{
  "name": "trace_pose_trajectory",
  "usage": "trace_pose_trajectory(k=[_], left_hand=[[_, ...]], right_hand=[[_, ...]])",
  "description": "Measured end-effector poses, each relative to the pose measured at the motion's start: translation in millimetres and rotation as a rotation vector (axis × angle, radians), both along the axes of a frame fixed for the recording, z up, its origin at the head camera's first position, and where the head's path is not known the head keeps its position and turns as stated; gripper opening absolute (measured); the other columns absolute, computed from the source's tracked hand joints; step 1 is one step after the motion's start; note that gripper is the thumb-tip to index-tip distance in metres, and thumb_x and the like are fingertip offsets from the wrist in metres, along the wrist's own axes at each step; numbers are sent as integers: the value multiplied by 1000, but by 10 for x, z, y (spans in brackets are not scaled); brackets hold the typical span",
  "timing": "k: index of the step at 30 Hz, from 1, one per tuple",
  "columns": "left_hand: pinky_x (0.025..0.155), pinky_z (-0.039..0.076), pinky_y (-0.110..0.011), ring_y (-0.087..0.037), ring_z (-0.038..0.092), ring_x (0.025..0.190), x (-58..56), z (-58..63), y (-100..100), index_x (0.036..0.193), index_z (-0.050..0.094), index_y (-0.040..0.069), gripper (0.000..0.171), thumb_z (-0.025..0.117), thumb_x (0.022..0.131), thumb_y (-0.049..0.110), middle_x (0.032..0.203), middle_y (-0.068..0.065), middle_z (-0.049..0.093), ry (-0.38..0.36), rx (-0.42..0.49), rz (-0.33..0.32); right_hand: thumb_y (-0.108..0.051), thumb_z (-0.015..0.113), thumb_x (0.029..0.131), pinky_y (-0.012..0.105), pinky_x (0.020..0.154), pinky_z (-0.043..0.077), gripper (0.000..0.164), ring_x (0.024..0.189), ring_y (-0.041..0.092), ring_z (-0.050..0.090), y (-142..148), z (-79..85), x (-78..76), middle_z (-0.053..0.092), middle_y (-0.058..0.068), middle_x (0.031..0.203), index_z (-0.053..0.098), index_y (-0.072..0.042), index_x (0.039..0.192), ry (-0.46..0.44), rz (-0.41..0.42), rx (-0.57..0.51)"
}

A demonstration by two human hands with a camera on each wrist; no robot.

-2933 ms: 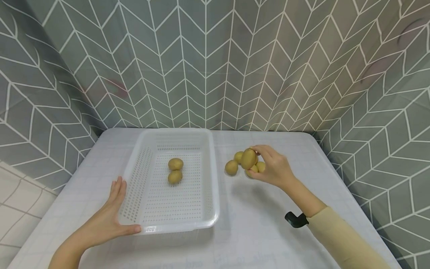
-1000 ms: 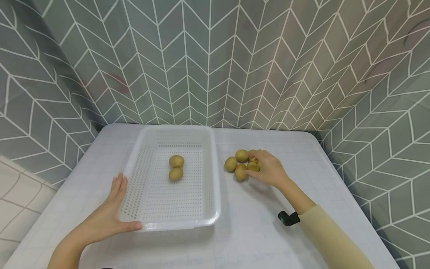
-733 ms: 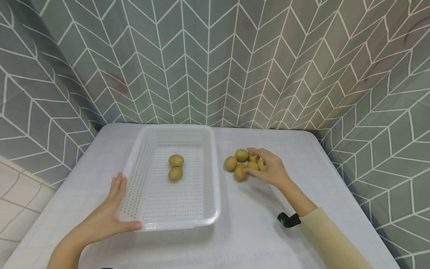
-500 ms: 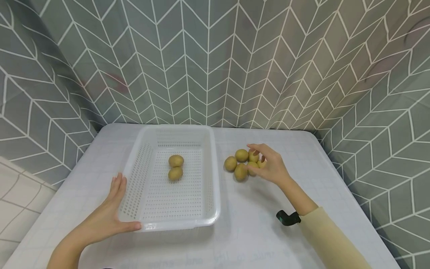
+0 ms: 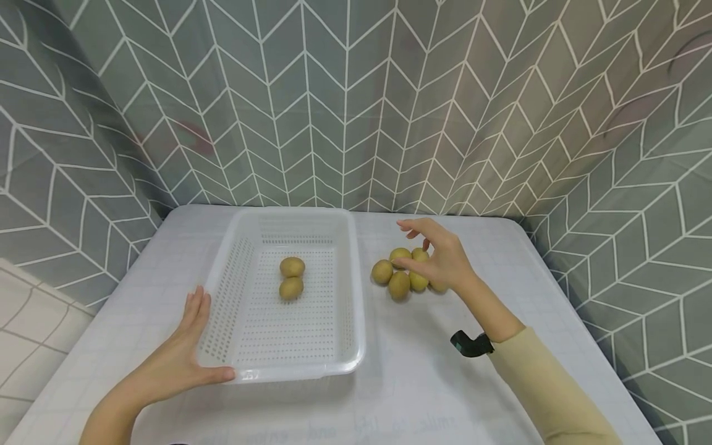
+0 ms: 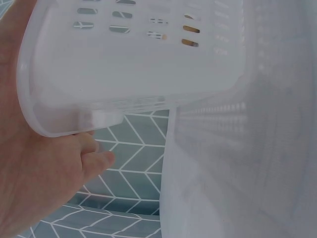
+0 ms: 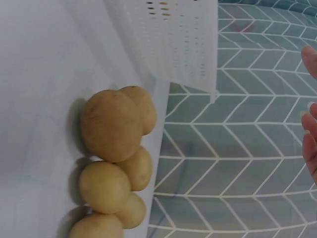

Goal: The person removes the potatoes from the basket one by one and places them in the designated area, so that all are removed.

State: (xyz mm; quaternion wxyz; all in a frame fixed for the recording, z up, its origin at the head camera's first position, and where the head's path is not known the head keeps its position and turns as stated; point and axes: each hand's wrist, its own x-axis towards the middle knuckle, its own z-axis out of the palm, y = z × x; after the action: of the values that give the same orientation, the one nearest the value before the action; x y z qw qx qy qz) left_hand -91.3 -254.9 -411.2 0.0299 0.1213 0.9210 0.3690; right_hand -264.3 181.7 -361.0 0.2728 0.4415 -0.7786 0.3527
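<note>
My left hand (image 5: 169, 364) lies around the near left corner of a white perforated plastic basket (image 5: 360, 321), fingers straight along its side and thumb on its near rim. In the left wrist view, fingertips (image 6: 101, 161) show below the rim. Two potatoes (image 5: 292, 267) lie touching in the basket. To its right, several loose potatoes (image 5: 398, 285) sit clustered on the table; the right wrist view shows them close up. Above that cluster hovers my right hand (image 5: 442, 256), thumb and fingers spread apart with nothing between them. It hides part of the potatoes behind it.
A white cloth covers the table (image 5: 400, 383). Grey curtains (image 5: 345, 111) with white chevron lines surround its back and sides. A black device (image 5: 471, 343) is strapped to my right wrist, below a beige sleeve (image 5: 547, 383).
Earlier my right hand held a potato above the cluster; that potato was put down among the others. The hand has since let go and risen, up and to the left. My left hand stays put.
</note>
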Motion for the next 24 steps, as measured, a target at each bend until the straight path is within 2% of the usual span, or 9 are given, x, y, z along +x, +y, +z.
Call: trace_pose_trajectory(k=[8, 19, 24], left_hand=[[100, 10, -75, -36, -23, 141, -2, 4, -10, 149, -11, -5, 135, 87, 65, 37, 155, -17, -24, 11, -8, -3], [99, 11, -75, -39, -22, 141, -2, 4, 1, 149, -10, -5, 136, 87, 64, 37, 155, -18, -24, -3, 3, 10], [99, 12, -75, -40, -21, 141, 7, 6, 1, 149, -10, -5, 136, 87, 64, 37, 155, -17, -24, -2, 5, 14]], right_hand=[[-5, 88, 60, 25, 59, 44, 64, 86, 22, 62, -160, 180, -19, 66, 8, 104, 62, -2, 118, 45, 53, -16], [-7, 91, 58, 27, 57, 45, 66, 86, 22, 61, -441, 330, -25, 66, 9, 105, 64, -2, 118, 109, 164, -31], [-11, 91, 60, 26, 58, 45, 65, 86, 20, 62, -548, 355, -34, 66, 6, 105, 64, -4, 118, 105, 173, -14]])
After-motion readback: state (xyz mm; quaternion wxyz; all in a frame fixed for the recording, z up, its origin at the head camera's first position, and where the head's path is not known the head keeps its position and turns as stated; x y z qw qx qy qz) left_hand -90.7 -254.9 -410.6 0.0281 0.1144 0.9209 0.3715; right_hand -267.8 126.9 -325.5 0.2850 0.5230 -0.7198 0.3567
